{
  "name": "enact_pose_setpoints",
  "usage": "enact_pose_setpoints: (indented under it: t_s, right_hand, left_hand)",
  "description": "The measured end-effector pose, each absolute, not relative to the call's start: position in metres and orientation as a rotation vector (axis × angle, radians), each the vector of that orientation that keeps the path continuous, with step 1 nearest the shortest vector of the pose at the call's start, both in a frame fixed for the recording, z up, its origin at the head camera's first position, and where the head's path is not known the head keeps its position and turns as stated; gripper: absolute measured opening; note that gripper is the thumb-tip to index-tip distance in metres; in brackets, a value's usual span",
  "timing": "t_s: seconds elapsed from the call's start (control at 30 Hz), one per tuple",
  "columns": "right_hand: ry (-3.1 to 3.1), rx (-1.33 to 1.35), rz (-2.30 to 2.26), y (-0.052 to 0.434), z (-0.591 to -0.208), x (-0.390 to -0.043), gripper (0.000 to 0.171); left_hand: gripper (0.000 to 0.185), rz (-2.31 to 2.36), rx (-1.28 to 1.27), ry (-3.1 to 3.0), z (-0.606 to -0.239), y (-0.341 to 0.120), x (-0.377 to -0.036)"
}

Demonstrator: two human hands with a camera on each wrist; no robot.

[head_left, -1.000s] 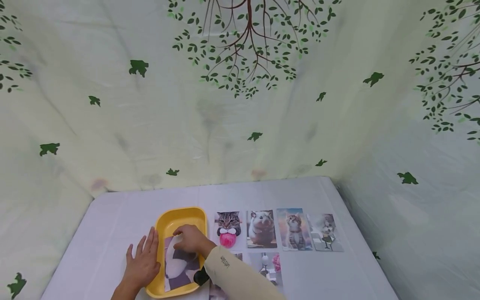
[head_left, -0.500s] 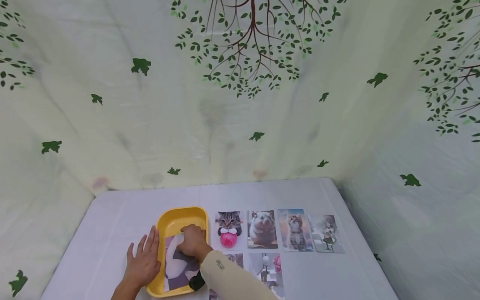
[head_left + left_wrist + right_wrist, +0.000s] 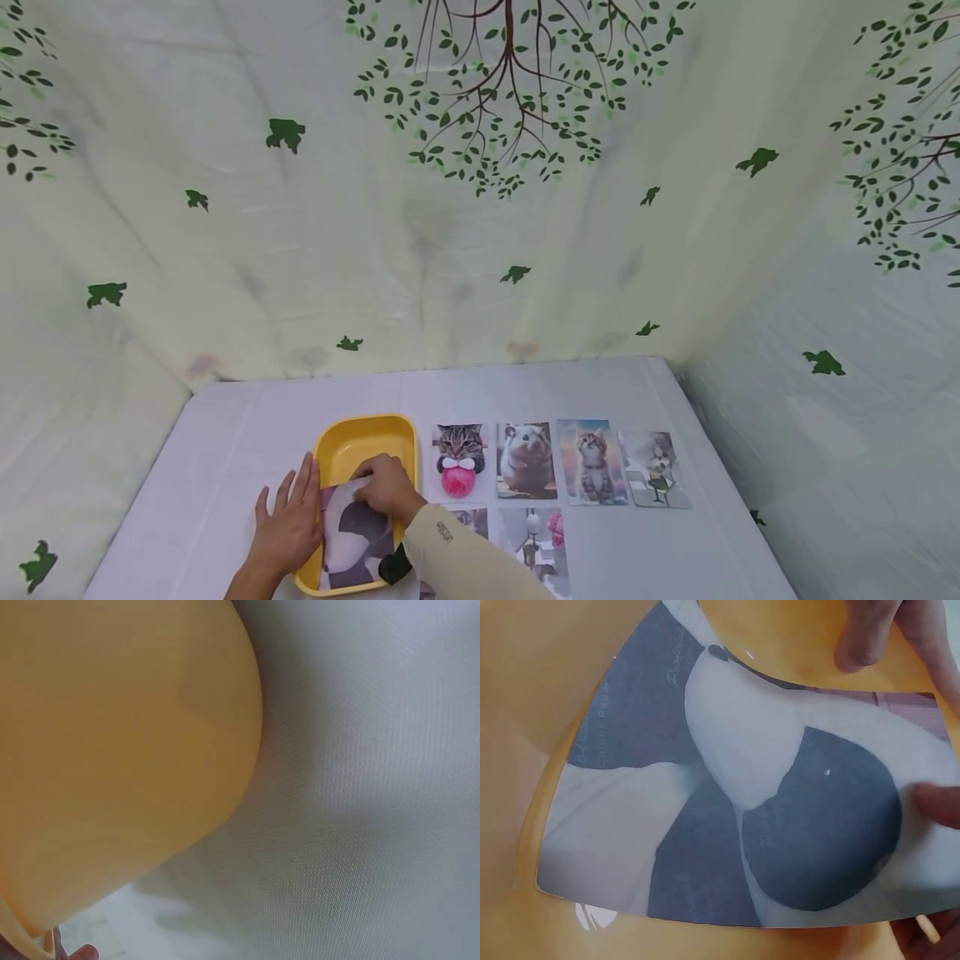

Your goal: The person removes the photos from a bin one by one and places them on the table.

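A yellow tray (image 3: 360,427) stands on the table left of the laid-out photos. Inside it is a photo print (image 3: 352,542) with grey, white and purple shapes. My right hand (image 3: 390,485) pinches the print near its far edge. The right wrist view shows the print (image 3: 780,787) bowed, its thumb (image 3: 939,804) on top and a finger beneath. My left hand (image 3: 288,521) rests along the tray's left rim, fingers extended. In the left wrist view the tray's outer wall (image 3: 135,735) fills the left side, and one fingertip (image 3: 84,952) shows at the bottom.
A row of animal photos lies right of the tray: a cat with a pink ball (image 3: 458,460), a hamster (image 3: 527,460), a kitten (image 3: 592,463) and a greyish print (image 3: 657,469). More prints, including one with pink flowers (image 3: 536,546), lie nearer, partly behind the right sleeve (image 3: 465,550).
My right hand has shifted slightly, and the print in its grip has moved a little left and toward me within the tray. My left hand stays at the rim.
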State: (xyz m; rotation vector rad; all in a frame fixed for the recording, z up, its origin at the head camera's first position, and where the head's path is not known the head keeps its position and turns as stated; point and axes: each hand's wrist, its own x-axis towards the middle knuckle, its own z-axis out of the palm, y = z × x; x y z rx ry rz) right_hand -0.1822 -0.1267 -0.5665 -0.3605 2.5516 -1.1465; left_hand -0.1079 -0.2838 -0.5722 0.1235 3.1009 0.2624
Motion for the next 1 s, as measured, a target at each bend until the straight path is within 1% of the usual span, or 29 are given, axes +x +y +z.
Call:
enact_pose_setpoints:
  t_s: [0.27, 0.57, 0.77, 1.0]
  right_hand:
    - [2.499, -0.349, -1.319, -0.125, -0.562, -0.18, 0.005]
    - [2.524, -0.275, -1.388, -0.119, -0.546, -0.18, 0.003]
    - [2.49, -0.344, -1.54, -0.099, -0.539, -0.188, 0.002]
    - [2.315, -0.381, -1.827, -0.062, -0.52, -0.209, 0.013]
  left_hand:
    - [0.075, 0.279, 0.126, 3.104, -0.572, -0.283, -0.108]
    - [0.085, 0.284, 0.136, 3.092, -0.573, -0.285, -0.108]
    - [0.09, 0.282, 0.118, 3.054, -0.573, -0.285, -0.108]
    - [0.089, 0.298, 0.087, 3.024, -0.571, -0.284, -0.11]
